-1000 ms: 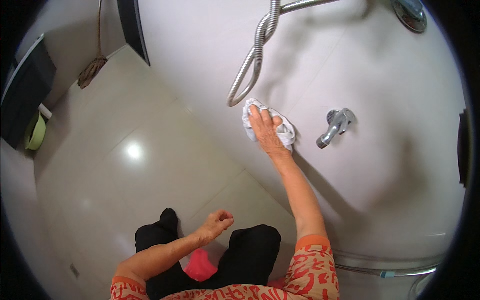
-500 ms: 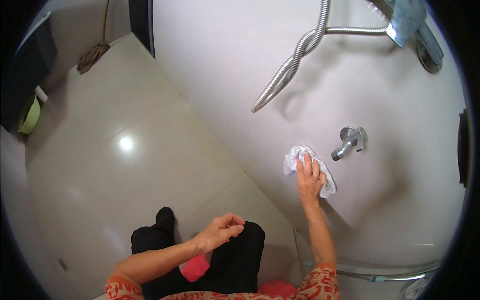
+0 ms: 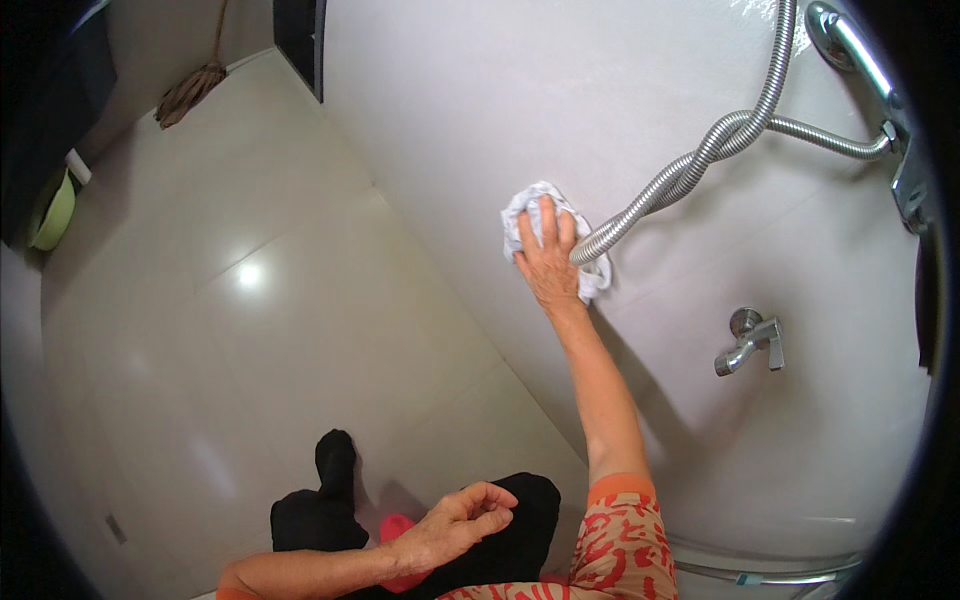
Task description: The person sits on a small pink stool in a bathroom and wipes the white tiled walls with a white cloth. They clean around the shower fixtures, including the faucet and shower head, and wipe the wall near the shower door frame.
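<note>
My right hand [image 3: 548, 262] presses a crumpled white cloth [image 3: 516, 217] flat against the pale wall, its fingers spread over the fabric. The end loop of a twisted metal shower hose [image 3: 690, 172] hangs right beside that hand, seeming to touch or overlap it. Lower on the wall, to the right of my forearm, sits a chrome tap [image 3: 748, 345]. Above my black-clothed knee, my left hand [image 3: 458, 525] hovers or rests with its fingers loosely curled; nothing shows in it.
A chrome shower fitting [image 3: 865, 55] is fixed at the upper right. A broom [image 3: 190, 95] leans in the far left corner, and a green basin [image 3: 55, 213] stands at the left. Glossy tiles [image 3: 300, 330] cover the floor. A metal rail [image 3: 800, 577] curves along the lower right.
My right hand has slid the cloth up and to the left along the wall, away from the tap and towards the hose loop. The view has shifted; my left hand stays curled near the knee.
</note>
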The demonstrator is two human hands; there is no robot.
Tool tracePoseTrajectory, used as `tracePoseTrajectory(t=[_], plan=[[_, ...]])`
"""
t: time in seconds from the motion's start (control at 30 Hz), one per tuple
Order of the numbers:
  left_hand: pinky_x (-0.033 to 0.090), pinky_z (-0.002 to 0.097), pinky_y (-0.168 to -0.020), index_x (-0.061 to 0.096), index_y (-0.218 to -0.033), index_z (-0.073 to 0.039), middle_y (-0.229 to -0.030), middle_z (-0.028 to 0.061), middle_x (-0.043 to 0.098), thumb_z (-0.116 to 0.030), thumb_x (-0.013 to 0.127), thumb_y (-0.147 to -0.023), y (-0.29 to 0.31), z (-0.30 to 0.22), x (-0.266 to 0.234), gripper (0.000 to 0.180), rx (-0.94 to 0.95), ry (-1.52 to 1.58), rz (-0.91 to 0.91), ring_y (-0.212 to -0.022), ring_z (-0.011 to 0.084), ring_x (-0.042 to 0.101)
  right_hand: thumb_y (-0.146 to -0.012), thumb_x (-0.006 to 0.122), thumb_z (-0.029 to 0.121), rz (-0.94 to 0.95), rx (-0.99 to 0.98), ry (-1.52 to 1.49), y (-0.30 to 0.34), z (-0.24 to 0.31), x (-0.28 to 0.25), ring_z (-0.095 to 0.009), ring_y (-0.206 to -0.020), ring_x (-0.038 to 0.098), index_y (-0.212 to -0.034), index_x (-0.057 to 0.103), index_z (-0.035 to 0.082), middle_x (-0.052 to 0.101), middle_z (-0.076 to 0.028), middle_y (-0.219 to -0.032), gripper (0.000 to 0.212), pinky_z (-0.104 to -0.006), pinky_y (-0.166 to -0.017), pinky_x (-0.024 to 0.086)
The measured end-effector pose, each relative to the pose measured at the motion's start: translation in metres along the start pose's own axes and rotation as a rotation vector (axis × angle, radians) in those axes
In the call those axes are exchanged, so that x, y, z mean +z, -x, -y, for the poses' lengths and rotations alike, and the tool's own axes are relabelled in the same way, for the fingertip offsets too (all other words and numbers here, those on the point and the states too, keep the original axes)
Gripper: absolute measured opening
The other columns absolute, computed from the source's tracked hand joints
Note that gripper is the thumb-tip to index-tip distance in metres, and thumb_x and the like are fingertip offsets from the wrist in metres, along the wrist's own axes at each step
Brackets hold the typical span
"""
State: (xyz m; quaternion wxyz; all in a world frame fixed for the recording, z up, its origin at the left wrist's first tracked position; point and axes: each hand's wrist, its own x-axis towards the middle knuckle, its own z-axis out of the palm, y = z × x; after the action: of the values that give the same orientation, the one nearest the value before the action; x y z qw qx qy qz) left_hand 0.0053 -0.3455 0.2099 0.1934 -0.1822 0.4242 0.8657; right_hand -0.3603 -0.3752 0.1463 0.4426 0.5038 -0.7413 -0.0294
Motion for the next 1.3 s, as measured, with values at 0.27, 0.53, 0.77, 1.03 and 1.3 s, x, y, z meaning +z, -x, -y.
tracePoseTrajectory(t=[0.27,0.53,0.77,1.03,1.3], plan=[[0.046,0.0250,-0.081,0.055,-0.118,-0.006,-0.107,0.0046,0.061,-0.027,0.058,-0.095,0.000,-0.011,-0.012,0.032,0.007,0.021,-0.050,-0.096,0.0110,0.057,-0.067,0.070,0.017,0.082,-0.232,0.077,0.009,0.003,0.016,-0.025,-0.124,0.037,-0.076,0.057,0.015,0.044,-0.002,-0.135,0.016,-0.0401,-0.078,0.029],[0.045,0.0262,-0.076,0.057,-0.114,-0.006,-0.105,0.0045,0.061,-0.025,0.059,-0.093,-0.007,-0.007,-0.010,0.028,0.047,0.023,-0.101,-0.093,0.0116,0.057,-0.074,0.062,0.006,0.280,-0.228,0.016,0.094,-0.028,-0.055,-0.025,-0.128,0.037,-0.083,0.057,0.013,0.040,-0.002,-0.140,0.012,-0.0396,-0.079,0.035],[0.043,0.0241,-0.072,0.057,-0.112,-0.009,-0.100,-0.0001,0.062,-0.025,0.057,-0.093,-0.003,-0.007,-0.007,0.025,0.060,-0.003,-0.106,-0.088,0.0082,0.055,-0.076,0.065,0.012,0.017,-0.062,0.161,0.114,-0.063,-0.099,-0.024,-0.125,0.041,-0.081,0.058,0.016,0.050,0.000,-0.135,0.010,-0.0396,-0.084,0.032],[0.045,0.0259,-0.075,0.058,-0.112,-0.009,-0.103,0.0028,0.063,-0.026,0.060,-0.092,0.004,-0.007,-0.011,0.026,0.069,0.029,-0.072,-0.092,0.0109,0.058,-0.078,0.065,0.013,-0.212,0.130,0.303,0.042,-0.049,-0.073,-0.026,-0.126,0.040,-0.095,0.064,0.020,0.053,-0.001,-0.133,0.017,-0.0389,-0.083,0.030],[0.045,0.0249,-0.076,0.057,-0.114,-0.008,-0.104,0.0023,0.062,-0.025,0.059,-0.093,0.010,-0.009,-0.018,0.027,0.040,0.061,-0.063,-0.092,0.0108,0.057,-0.079,0.062,0.015,-0.006,-0.141,0.188,-0.018,-0.008,-0.013,-0.022,-0.130,0.036,-0.098,0.062,0.020,0.044,0.001,-0.140,0.019,-0.0433,-0.087,0.032]])
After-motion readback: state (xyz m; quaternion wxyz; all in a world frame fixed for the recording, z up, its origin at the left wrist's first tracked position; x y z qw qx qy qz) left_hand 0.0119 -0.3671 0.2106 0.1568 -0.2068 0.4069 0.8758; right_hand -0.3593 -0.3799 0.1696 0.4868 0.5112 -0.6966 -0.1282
